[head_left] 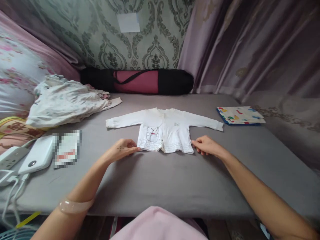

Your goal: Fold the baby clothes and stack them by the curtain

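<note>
A small white long-sleeved baby top [175, 133] lies spread on the grey sheet, its sleeves stretched out to both sides and its neckline away from me. A bear drawing with a red bow is on its left front. My left hand [125, 148] pinches the lower left corner of the hem between thumb and fingers. At the lower right side edge, my right hand [206, 146] has its fingers closed on the fabric. The hem between both hands is slightly wavy.
A folded colourful-print cloth [241, 115] lies at the right. Crumpled light clothes [65, 100] are heaped at the left, near a white power bank [38, 155], a power strip [12, 158] with cables and a blurred packet [67, 148]. A black-and-maroon long bag [137, 81] lies along the wall.
</note>
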Available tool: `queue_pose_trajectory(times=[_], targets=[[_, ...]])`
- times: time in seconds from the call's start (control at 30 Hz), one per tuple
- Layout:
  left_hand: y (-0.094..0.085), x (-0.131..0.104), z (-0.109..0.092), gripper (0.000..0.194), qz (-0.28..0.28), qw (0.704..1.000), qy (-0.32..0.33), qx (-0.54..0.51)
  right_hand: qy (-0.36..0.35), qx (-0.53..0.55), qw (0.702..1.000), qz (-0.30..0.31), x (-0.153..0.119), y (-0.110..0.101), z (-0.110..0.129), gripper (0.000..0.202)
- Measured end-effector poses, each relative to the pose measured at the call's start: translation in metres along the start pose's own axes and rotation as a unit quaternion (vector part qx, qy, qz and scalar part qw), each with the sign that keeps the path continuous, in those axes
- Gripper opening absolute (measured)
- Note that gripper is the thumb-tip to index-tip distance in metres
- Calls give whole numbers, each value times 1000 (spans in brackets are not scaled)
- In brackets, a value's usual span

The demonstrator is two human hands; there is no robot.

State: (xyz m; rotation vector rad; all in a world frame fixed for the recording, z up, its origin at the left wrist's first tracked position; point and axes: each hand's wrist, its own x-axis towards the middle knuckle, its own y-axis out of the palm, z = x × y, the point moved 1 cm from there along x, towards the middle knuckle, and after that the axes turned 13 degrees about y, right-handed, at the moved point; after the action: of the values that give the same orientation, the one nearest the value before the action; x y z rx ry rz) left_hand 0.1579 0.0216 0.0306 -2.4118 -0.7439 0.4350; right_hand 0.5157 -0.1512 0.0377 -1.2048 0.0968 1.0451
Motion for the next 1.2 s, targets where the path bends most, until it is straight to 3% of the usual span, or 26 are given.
queue_pose_trajectory(times=[0.13,0.27,0.37,0.53,0.67,0.97,1.2], targets=[[17,-1,-3,60,-59,994,67,60,-62,-97,991,-73,-14,13,-4,40],[27,-2,-9,36,-88,981,104,136,-90,-118,981,-122,-29,20,3,29],[27,-3,-16,30,-92,976,112,161,-92,-126,977,-143,-39,23,10,20],[25,-3,-22,31,-75,973,116,185,-98,-108,975,-167,-45,33,8,9],[24,-1,-22,34,-46,973,106,197,-128,-59,980,-139,-40,37,3,20],[-9,4,-15,34,53,952,157,256,-134,-124,976,-118,-26,0,-3,20],[-13,5,-16,37,104,932,150,314,-107,-148,978,-99,-26,-5,-4,17]])
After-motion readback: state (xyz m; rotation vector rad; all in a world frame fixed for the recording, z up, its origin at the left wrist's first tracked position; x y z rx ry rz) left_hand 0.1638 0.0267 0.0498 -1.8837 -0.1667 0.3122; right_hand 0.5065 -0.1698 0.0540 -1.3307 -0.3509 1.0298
